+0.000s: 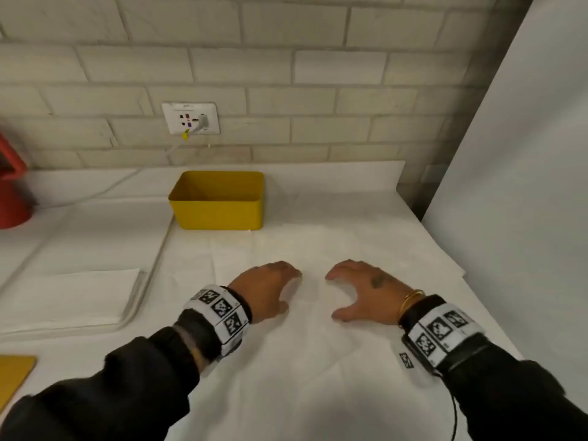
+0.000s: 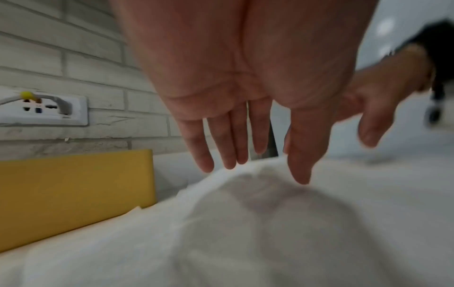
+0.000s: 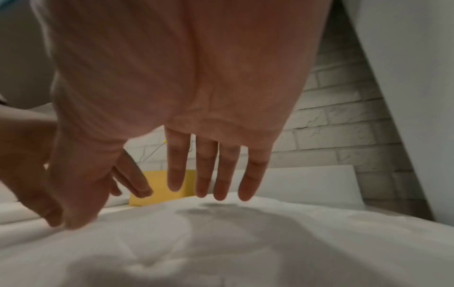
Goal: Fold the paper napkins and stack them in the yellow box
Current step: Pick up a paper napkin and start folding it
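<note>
A large white paper napkin (image 1: 302, 361) lies spread flat on the table in front of me. Both hands hover palm down over its middle, side by side, with straight fingers. My left hand (image 1: 273, 288) and my right hand (image 1: 353, 291) hold nothing. In the left wrist view the left fingers (image 2: 221, 147) point down at the napkin (image 2: 245, 233), fingertips just above it. The right wrist view shows the right fingers (image 3: 209, 170) likewise close over the napkin (image 3: 245, 242). The yellow box (image 1: 218, 198) stands empty behind the napkin, by the wall.
A stack of white napkins (image 1: 70, 297) lies on a white tray (image 1: 140, 300) at the left. A red object (image 1: 12, 192) stands at the far left, a yellow sheet (image 1: 12, 374) at the lower left. A wall socket (image 1: 191, 118) with a cable sits above the box. A white panel (image 1: 525, 154) borders the right.
</note>
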Available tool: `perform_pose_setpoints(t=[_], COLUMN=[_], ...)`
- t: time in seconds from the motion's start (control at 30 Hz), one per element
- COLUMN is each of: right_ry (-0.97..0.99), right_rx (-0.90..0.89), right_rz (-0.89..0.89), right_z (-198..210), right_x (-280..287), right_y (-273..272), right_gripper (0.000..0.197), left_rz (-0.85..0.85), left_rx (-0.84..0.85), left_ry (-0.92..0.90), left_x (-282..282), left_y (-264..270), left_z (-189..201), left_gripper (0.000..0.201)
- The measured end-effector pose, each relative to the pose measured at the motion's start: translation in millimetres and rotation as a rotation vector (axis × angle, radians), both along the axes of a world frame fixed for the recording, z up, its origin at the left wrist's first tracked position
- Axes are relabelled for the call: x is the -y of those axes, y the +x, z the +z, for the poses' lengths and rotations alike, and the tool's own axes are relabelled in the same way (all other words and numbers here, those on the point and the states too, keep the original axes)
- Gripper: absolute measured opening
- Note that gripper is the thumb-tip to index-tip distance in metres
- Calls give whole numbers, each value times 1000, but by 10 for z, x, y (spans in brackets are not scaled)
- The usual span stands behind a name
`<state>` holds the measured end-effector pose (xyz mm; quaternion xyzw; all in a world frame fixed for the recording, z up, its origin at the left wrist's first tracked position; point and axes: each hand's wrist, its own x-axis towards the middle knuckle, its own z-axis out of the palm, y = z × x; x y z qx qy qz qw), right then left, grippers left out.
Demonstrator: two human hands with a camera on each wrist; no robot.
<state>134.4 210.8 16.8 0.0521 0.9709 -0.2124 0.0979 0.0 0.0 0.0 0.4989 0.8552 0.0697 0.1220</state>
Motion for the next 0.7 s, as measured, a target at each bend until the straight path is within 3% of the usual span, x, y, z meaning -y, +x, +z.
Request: perform_pose_setpoints(t=[0.1,0.2,0.3,0.4,0.47,0.57,0.6,0.7], right_ry=[55,66,43,-27,-28,-26,-29,-14], right_rx=[126,125,105,58,-71,-231,-249,-312], right_rz=[65,97,136,144,134,198,236,325], right_z=[-58,-121,-126,-104,-98,-139,-155,-289], right_x=[6,-46,-138,-196,-264,-454,-515,-682], right_y=[-65,-123,-144,-165,-170,-136,-93,41], right_gripper=[79,78,81,92,77,29,27,29], left_rz=[4,36,105,161,119,43,25,-9], left_rx=[-60,-97,-78,-109,-220,-271,-262,-254], left_ry=[-148,-118,-15,285,433,465,438,373], left_x=[-77,-78,-39,-23,-38,-41,-19,104], left_y=[-36,-90,-129,-11,143,377,425,444], left_z=[-87,-147,-133,21,121,141,101,-118], left_gripper=[64,42,34,43,42,23,19,42])
